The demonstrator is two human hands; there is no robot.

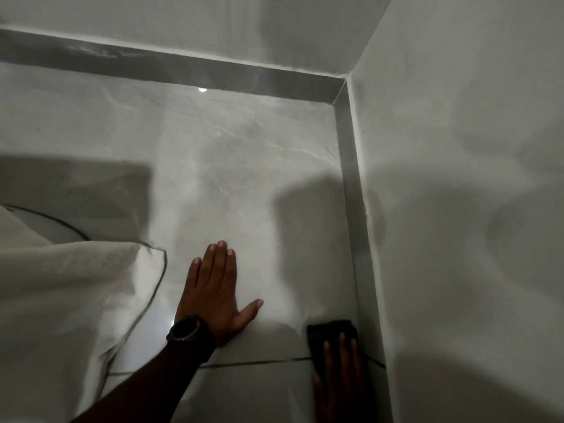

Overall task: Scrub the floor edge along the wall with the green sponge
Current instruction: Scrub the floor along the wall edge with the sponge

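Observation:
A dark green sponge (329,328) lies flat on the pale marble floor, right against the grey skirting strip (351,190) of the right-hand wall. My right hand (340,374) presses down on it with fingers stretched over its near half. My left hand (213,288), with a black watch on the wrist, rests flat on the floor with fingers spread, well left of the sponge and holding nothing. The floor edge runs away from me along the right wall to the corner (343,87).
A white towel or cloth (67,294) with dark piping lies bunched on the floor at the left, next to my left arm. A second skirting strip (171,65) runs along the far wall. A grout line (259,361) crosses the floor below my hands.

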